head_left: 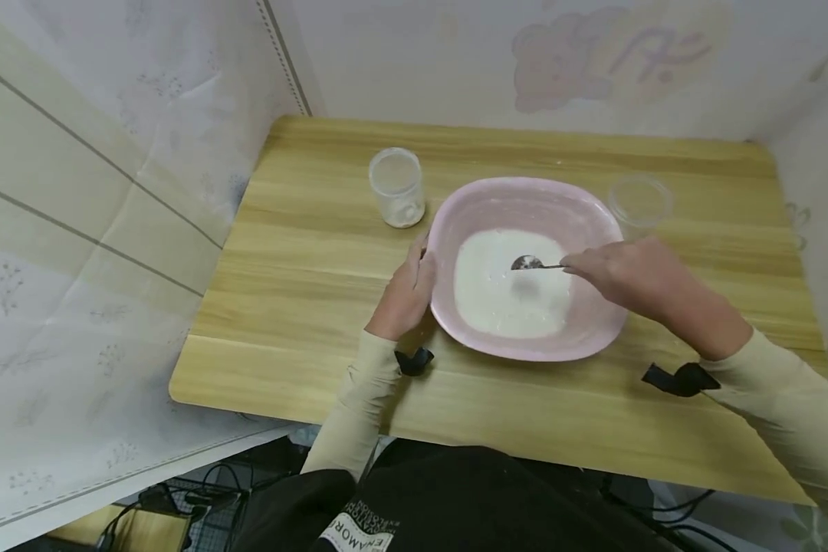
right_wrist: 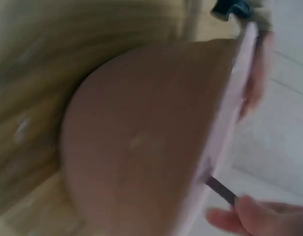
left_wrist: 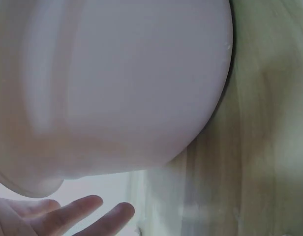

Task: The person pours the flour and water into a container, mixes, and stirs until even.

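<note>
A pink oval basin [head_left: 524,184] stands on the table, with white liquid [head_left: 486,299] in its bottom. My right hand [head_left: 645,280] reaches over the basin's right rim and pinches the handle of a metal spoon [head_left: 527,262]. The spoon's bowl hangs over the liquid with a little white stuff in it. At the basin's left side is my left hand [head_left: 407,295], its thumb beside the rim. In the left wrist view, the fingers [left_wrist: 112,219] stretch out fairly straight near the basin's outer wall [left_wrist: 136,83].
A clear jar [head_left: 396,188] with some white stuff at its bottom stands behind the left hand. A clear round lid [head_left: 640,202] lies behind the right hand. Walls border the wooden table [head_left: 283,307] at the back and sides.
</note>
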`<state>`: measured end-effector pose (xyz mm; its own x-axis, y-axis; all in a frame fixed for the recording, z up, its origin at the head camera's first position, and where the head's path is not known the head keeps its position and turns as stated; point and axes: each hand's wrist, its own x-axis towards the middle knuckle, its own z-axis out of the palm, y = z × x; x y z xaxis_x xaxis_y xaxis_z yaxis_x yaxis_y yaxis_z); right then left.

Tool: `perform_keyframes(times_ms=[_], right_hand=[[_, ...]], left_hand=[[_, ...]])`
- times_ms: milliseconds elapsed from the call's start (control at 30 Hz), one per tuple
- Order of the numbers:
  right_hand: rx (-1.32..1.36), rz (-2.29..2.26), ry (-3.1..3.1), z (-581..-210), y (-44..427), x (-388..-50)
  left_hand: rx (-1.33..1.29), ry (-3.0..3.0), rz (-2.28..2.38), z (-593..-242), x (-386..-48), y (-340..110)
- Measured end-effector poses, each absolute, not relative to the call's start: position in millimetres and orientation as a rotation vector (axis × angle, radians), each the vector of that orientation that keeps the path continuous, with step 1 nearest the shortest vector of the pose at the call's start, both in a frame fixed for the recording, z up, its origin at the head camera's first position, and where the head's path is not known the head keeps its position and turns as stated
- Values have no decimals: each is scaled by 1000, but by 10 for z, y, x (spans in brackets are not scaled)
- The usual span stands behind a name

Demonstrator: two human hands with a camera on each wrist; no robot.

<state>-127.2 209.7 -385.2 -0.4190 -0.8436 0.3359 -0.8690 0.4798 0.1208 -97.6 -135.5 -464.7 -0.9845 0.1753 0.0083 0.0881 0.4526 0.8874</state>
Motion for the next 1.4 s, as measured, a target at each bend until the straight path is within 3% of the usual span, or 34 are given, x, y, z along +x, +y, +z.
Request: perform_keyframes(times_ms=[433,700,767,1100,1267,1400], right_hand=[[1317,385,-2288,-3922,2172,-1304],[506,1553,-2709,-3718,2592,-989],[411,1820,-2646,-3746,2694,-873],[249,2345,-2079,-4064,2818,-531],[-32,2425,-1835,-4431,3004,-460],[-309,2300,-2104,-4735,3150,-598]], left_hand=[[344,2601,1603,-4697,-930,-1433],[253,2611,1656,-4748,-825,-1571],[221,2607,1682,-4752,-800,-1645],[72,2469,1833,-4827,-627,-2050],[7,2487,1822,-4879,-564,-2188],[-33,2534,1801,-4924,-548,-2237]])
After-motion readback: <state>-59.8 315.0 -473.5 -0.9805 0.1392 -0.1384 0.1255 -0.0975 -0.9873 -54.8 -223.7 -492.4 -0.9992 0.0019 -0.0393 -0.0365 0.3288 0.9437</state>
